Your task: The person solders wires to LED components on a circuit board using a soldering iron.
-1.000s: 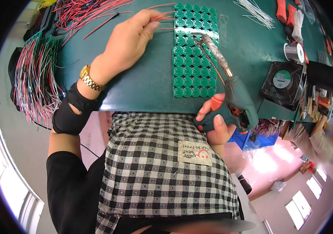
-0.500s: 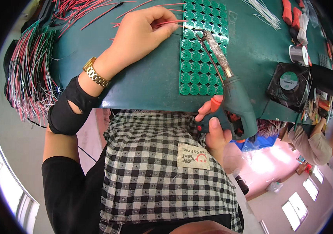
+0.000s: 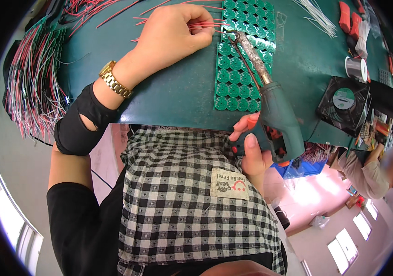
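Observation:
My left hand (image 3: pixel 174 33) pinches thin red wires (image 3: pixel 210 24) between thumb and fingers, at the left edge of a green circuit board panel (image 3: pixel 233 87) made of several rows of small round boards. The wire ends reach the panel's edge. My right hand (image 3: pixel 254 149) is closed around the handle of a dark green soldering gun (image 3: pixel 281 117), which has an orange trigger. Its long, scorched metal barrel (image 3: pixel 252 55) slants up and left across the panel. The tip is near the wire ends; whether it touches them I cannot tell.
More red wires (image 3: pixel 113 14) lie at the far left of the green table (image 3: pixel 169 99). A bundle of wired boards (image 3: pixel 33 87) hangs at the left. To the right are white wires (image 3: pixel 316 18), a solder spool (image 3: pixel 355 69) and a black fan (image 3: pixel 343 101). Another person (image 3: pixel 366 168) sits beyond.
The soldering gun's tip has shifted slightly toward the panel's left edge. My left hand has moved slightly right in the picture, still pinching red wires. The panel also appears a little farther right.

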The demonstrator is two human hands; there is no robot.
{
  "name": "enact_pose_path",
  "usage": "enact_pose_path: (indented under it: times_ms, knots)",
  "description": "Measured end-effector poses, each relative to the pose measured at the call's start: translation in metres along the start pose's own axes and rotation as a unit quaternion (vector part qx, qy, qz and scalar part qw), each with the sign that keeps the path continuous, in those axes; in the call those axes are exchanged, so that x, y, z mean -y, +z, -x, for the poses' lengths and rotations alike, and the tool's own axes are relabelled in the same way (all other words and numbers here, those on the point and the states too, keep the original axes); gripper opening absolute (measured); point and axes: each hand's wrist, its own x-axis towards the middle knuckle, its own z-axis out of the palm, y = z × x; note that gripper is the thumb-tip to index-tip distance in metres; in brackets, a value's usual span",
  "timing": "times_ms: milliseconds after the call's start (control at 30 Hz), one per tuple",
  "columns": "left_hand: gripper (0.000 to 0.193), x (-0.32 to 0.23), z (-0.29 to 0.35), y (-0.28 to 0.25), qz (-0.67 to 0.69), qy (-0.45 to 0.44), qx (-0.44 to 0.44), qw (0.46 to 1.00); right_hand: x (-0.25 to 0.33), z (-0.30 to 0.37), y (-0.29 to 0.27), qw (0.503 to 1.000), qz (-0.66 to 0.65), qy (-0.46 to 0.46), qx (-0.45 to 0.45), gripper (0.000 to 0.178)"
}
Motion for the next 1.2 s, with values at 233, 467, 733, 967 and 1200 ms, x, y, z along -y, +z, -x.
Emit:
enact_pose_path:
  times_ms: [233,467,733,967,1200]
  knots:
    - [0.008,-0.021,-0.003,-0.009,0.021,0.003,-0.022,1.0,-0.005,0.001,-0.005,0.999,0.039,-0.011,0.024,0.028]
    - [0.008,-0.015,-0.004,-0.009,0.012,-0.002,-0.023,1.0,-0.004,0.001,0.0,0.999,-0.013,-0.039,-0.018,0.045]
    - [0.009,-0.017,-0.004,-0.01,-0.014,0.015,-0.022,1.0,-0.002,0.01,-0.003,0.994,0.007,-0.107,-0.013,0.047]
    - [0.009,-0.018,-0.001,-0.014,-0.021,-0.006,-0.012,1.0,-0.014,0.014,-0.007,0.994,-0.055,-0.087,-0.029,0.049]
    - [0.016,-0.003,-0.002,-0.029,-0.07,0.122,-0.086,0.986,-0.021,0.017,-0.011,0.994,-0.093,-0.051,-0.01,0.05]
